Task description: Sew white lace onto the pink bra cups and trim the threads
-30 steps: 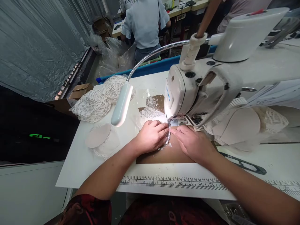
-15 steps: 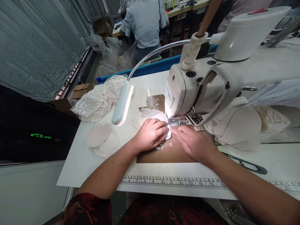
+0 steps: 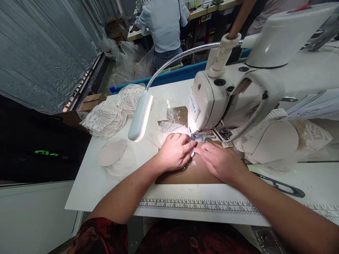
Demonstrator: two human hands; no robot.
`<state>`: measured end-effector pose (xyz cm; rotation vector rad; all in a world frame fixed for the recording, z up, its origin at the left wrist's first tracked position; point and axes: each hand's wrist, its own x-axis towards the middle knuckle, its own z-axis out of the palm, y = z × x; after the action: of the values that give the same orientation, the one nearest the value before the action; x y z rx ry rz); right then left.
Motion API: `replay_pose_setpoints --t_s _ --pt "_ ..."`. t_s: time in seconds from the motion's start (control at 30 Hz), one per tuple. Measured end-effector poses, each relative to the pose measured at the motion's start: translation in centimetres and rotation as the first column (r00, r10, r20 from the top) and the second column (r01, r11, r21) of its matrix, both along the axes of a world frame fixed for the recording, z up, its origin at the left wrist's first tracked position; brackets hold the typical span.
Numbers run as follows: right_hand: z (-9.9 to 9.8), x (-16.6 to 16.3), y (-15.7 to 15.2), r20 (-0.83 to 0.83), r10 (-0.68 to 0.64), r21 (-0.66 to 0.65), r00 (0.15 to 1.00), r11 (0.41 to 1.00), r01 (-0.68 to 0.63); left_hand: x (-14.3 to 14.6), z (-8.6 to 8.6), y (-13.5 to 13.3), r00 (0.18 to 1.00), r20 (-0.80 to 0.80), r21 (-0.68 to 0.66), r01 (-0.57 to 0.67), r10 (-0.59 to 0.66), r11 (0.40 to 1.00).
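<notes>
A white lace piece (image 3: 169, 127) lies under the needle end of a white sewing machine (image 3: 202, 100), lit brightly by the lamp. My left hand (image 3: 177, 151) presses on the lace from the left, fingers bent and held together, the fingertips close to the presser foot. From the right, my right hand (image 3: 218, 160) pinches the near edge of the lace with thumb and forefinger. The two hands almost touch just in front of the needle. Fingers hide much of the lace between them. A brown board (image 3: 196, 174) lies beneath both hands.
Lace pieces (image 3: 106, 120) are heaped at the back left, with round pale pads (image 3: 112, 153) nearer. A lamp (image 3: 140, 116) hangs over the table. More pads (image 3: 283, 141) and dark snips (image 3: 286, 188) lie right. A ruler strip (image 3: 196, 206) runs along the front. A person (image 3: 165, 28) sits beyond.
My left hand has shifted slightly right and its fingers have closed in over the lace, covering more of it. The right hand stays at the lace edge. The view has moved slightly.
</notes>
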<state>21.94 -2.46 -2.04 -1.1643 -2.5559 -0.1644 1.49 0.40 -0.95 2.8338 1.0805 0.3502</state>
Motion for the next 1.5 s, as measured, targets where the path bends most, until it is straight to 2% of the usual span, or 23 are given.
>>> replay_pose_setpoints --t_s 0.33,0.63,0.97,1.27,1.37,1.5 --pt "-0.2 0.0 -0.1 -0.010 -0.018 -0.009 1.000 1.000 0.018 -0.4 -0.1 -0.1 1.000 0.018 0.020 0.025 -0.025 0.999" --pt "0.0 -0.1 -0.2 0.051 -0.095 -0.067 0.994 0.993 0.099 -0.7 0.0 -0.2 0.997 0.066 -0.001 0.035 -0.035 0.999" --pt "0.2 0.2 -0.3 -0.043 -0.109 -0.090 0.993 0.990 0.105 -2.5 1.0 -0.1 0.975 0.149 -0.048 0.172 -0.163 0.984" --pt "0.2 -1.0 -0.1 -0.116 -0.089 -0.079 0.989 0.994 0.080 -1.0 0.3 -0.2 0.970 0.219 -0.091 0.123 -0.100 0.988" --pt "0.1 -1.3 0.1 -0.113 -0.052 -0.085 0.992 0.995 0.042 -1.0 0.7 -0.2 0.973 0.201 -0.130 0.142 -0.114 0.981" --pt "0.0 -1.0 0.1 -0.141 -0.050 -0.091 0.989 0.995 0.037 -1.9 1.6 -0.2 0.985 0.096 -0.177 0.158 -0.143 0.971"
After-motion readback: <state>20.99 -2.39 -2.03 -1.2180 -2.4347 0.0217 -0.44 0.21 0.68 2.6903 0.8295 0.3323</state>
